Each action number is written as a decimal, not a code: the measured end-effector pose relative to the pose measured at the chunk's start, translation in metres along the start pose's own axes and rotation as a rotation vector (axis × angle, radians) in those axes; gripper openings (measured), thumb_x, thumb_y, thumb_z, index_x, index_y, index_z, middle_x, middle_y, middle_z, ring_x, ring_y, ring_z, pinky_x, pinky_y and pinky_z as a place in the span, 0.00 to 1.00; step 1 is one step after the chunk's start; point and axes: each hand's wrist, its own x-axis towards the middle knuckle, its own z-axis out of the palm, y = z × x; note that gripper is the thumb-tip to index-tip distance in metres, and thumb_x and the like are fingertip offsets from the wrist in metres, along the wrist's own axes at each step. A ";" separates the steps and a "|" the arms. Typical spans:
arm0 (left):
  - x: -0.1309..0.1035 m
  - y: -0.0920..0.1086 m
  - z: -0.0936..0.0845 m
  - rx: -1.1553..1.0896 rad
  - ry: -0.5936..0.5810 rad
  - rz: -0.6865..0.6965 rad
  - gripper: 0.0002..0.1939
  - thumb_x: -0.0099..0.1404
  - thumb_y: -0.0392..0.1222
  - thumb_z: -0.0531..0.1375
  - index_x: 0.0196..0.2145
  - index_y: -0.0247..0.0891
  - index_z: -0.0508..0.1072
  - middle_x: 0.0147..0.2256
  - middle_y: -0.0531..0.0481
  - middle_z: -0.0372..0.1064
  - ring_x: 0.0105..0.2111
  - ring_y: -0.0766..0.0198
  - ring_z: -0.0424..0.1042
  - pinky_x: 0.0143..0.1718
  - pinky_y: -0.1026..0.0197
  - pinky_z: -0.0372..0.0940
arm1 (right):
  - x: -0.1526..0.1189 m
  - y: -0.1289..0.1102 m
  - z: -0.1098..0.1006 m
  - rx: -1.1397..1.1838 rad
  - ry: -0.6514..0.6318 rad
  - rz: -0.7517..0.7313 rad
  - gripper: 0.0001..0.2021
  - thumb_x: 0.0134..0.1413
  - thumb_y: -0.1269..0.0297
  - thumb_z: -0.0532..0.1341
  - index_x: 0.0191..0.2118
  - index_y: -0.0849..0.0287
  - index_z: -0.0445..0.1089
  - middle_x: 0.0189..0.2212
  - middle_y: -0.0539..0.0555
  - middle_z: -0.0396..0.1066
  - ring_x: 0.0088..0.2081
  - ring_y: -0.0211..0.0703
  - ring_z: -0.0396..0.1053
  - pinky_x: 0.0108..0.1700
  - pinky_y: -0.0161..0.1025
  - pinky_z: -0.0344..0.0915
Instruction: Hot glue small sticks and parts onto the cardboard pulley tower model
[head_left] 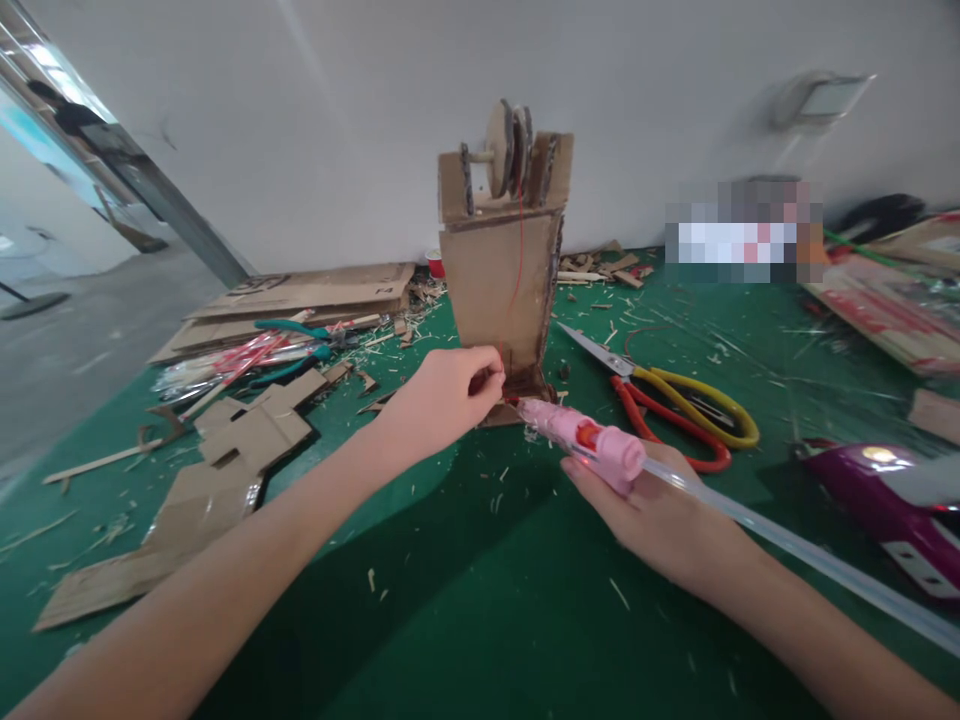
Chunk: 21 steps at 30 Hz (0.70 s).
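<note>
A tall cardboard structure [495, 275] stands upright on the green table, with cardboard discs [501, 150] on a stick across its top. From the discs a thin red string [522, 245] hangs down its front. My left hand [454, 395] is at the base of the structure, thumb and finger pinched together near the string's lower part; what lies between the fingertips is too small to tell. My right hand [652, 505] is wrapped round a pink glue gun [589, 440], its nozzle close to the base beside my left fingertips. A clear glue stick sticks out of its back.
Scissors [675, 400] with red and yellow handles lie right of the structure. A purple tool [885, 510] rests at the far right. Cardboard pieces [259, 430], teal-handled pliers [300, 355] and flat cardboard sheets [300, 300] are on the left. A wall stands behind; a person is far left.
</note>
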 end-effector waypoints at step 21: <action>-0.001 0.000 -0.001 -0.019 -0.005 0.000 0.08 0.64 0.39 0.52 0.30 0.38 0.69 0.24 0.55 0.66 0.22 0.71 0.62 0.23 0.65 0.53 | -0.002 -0.006 -0.004 0.101 -0.023 0.039 0.11 0.58 0.59 0.54 0.27 0.55 0.64 0.22 0.49 0.67 0.21 0.37 0.64 0.22 0.34 0.59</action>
